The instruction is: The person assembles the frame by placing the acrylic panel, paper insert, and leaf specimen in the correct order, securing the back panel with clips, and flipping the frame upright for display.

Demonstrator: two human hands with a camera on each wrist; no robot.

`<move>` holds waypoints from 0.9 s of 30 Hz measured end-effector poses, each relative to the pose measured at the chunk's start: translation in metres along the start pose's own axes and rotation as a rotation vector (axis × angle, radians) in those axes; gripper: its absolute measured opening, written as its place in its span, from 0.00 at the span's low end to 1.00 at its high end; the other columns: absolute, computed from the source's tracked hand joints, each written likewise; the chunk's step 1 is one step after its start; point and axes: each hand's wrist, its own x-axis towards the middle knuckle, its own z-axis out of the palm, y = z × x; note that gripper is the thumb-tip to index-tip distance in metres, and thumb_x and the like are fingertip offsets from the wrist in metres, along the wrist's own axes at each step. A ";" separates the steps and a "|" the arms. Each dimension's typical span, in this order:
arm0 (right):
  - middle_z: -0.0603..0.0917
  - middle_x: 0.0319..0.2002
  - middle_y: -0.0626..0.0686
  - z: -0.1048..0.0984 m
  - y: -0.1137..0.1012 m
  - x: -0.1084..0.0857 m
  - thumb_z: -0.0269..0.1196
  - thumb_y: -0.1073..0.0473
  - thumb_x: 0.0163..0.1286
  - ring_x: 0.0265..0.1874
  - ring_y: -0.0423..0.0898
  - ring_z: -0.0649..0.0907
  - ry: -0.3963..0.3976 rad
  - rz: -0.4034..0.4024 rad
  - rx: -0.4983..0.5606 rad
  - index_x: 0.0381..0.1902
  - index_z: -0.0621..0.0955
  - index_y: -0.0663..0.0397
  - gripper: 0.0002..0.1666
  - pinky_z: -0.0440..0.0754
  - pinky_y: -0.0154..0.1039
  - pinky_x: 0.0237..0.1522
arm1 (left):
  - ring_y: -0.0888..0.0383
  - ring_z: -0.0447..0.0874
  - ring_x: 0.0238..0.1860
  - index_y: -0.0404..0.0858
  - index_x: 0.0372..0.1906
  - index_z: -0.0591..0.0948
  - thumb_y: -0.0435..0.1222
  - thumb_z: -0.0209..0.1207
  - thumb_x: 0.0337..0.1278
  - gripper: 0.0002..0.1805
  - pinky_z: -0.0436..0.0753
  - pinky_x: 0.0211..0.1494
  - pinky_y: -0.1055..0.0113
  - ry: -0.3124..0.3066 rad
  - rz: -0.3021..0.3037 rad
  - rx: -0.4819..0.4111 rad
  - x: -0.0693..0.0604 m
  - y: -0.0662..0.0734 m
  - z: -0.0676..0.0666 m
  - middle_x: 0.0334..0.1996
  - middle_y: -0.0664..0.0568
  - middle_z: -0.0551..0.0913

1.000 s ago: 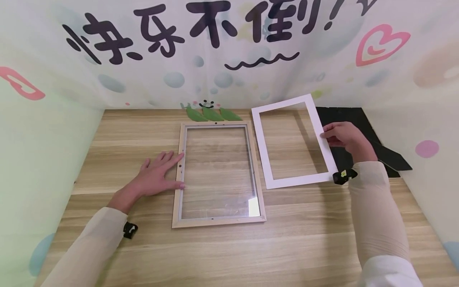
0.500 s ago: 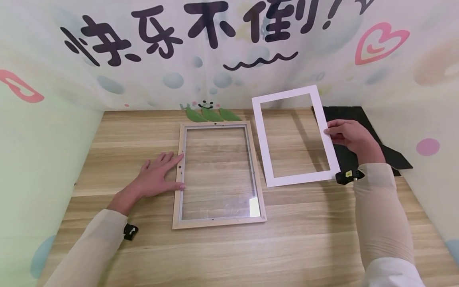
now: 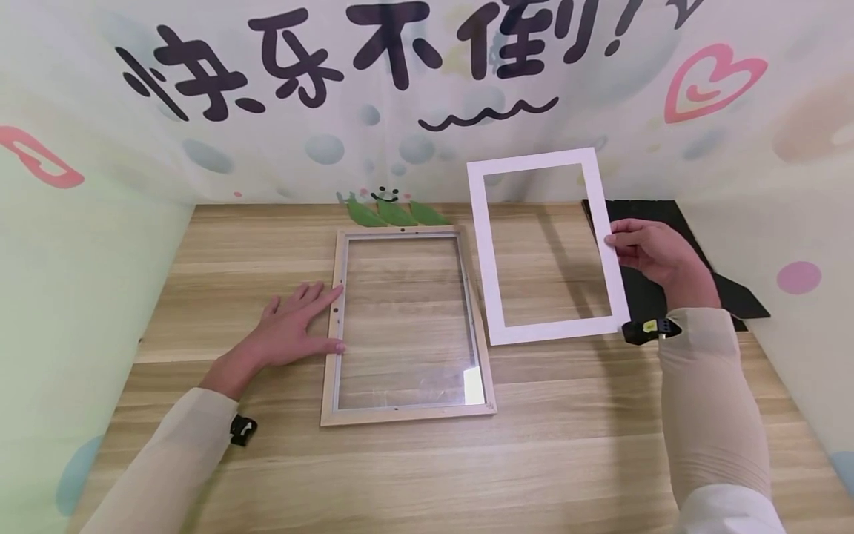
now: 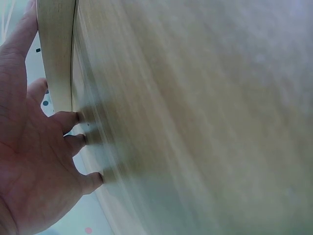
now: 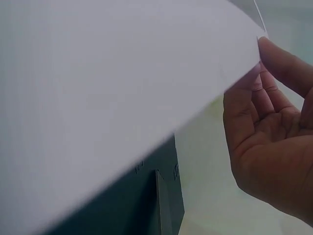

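A light wooden picture frame (image 3: pixel 327 386) with a clear pane lies on the table, its inner side up. My left hand (image 3: pixel 283 330) spreads its fingers at the frame's left side; thumb and index finger rest on that edge, and in the left wrist view the other fingertips touch the tabletop. To the right of the frame, a white mat board (image 3: pixel 490 267) with a rectangular window is held up at a tilt. My right hand (image 3: pixel 657 256) pinches its right border between thumb and fingers. In the right wrist view the white board (image 5: pixel 122 73) covers much of the scene.
Behind the right hand lies a black backing board (image 3: pixel 647 215) with a stand leg (image 3: pixel 740 297) sticking out to the right. Several green leaves (image 3: pixel 396 213) show at the table's back edge. A printed cloth wall (image 3: pixel 267 163) rises behind and on both sides.
My right hand has raised the mat board, and its top edge now stands higher against the back wall. The hand has shifted slightly right. My left hand and the picture frame stay put.
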 end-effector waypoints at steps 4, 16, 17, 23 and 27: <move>0.86 0.31 0.44 0.005 0.000 0.000 0.64 0.61 0.68 0.27 0.41 0.84 -0.004 -0.018 0.004 0.34 0.84 0.45 0.04 0.82 0.33 0.33 | 0.37 0.36 0.77 0.58 0.78 0.47 0.70 0.58 0.48 0.55 0.34 0.68 0.28 -0.001 -0.002 0.004 0.000 0.001 0.000 0.78 0.40 0.44; 0.85 0.34 0.44 0.018 -0.011 -0.006 0.65 0.58 0.67 0.28 0.42 0.84 0.040 -0.054 -0.079 0.37 0.84 0.47 0.02 0.83 0.34 0.33 | 0.37 0.35 0.77 0.59 0.78 0.46 0.70 0.58 0.48 0.55 0.33 0.68 0.28 -0.002 0.000 0.009 0.000 -0.001 -0.001 0.78 0.40 0.43; 0.85 0.34 0.44 0.019 -0.013 -0.007 0.65 0.58 0.67 0.28 0.42 0.84 0.041 -0.056 -0.080 0.38 0.83 0.47 0.03 0.83 0.34 0.33 | 0.37 0.35 0.77 0.59 0.78 0.46 0.70 0.58 0.48 0.55 0.33 0.68 0.28 -0.002 -0.001 0.010 0.000 -0.001 -0.001 0.78 0.40 0.43; 0.85 0.34 0.45 0.026 -0.019 -0.011 0.66 0.58 0.65 0.29 0.42 0.84 0.041 -0.063 -0.044 0.38 0.84 0.48 0.03 0.83 0.33 0.34 | 0.37 0.35 0.77 0.59 0.78 0.46 0.70 0.58 0.48 0.55 0.33 0.67 0.28 -0.005 -0.003 0.005 0.000 -0.001 -0.001 0.78 0.40 0.43; 0.85 0.33 0.45 0.032 -0.020 -0.014 0.66 0.60 0.66 0.29 0.42 0.84 0.020 -0.066 -0.005 0.36 0.84 0.48 0.02 0.83 0.34 0.34 | 0.37 0.35 0.77 0.60 0.78 0.46 0.70 0.58 0.48 0.55 0.33 0.68 0.28 -0.005 -0.004 -0.003 -0.001 0.000 0.000 0.78 0.41 0.43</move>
